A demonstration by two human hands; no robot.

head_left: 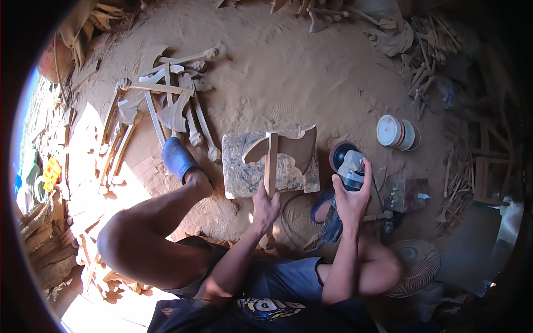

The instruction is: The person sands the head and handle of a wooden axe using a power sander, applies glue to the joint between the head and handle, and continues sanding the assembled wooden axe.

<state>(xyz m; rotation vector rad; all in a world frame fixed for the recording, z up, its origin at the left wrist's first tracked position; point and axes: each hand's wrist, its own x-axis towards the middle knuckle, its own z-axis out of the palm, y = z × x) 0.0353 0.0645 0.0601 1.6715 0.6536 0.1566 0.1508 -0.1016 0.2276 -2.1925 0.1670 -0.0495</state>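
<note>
My left hand point(265, 208) is wrapped round the handle of a wooden axe shape point(294, 149), which has a broad curved blade and a pointed back. The axe's head rests over a worn, pale block point(239, 180) between my feet, its handle pointing toward me. In my right hand point(355, 200) is an angle grinder point(351, 171), gripped round its body just right of the block. Its round disc point(337, 155) faces the block's right edge, apart from the axe. Whether the disc spins cannot be made out.
Several similar axe shapes point(172, 97) lie heaped on the sandy ground at the far left. A white-lidded bucket point(390, 131) stands to the right, with a clear box point(408, 194) nearer me. A round fan grille point(416, 266) is beside my right knee. A cable point(286, 213) loops near the block.
</note>
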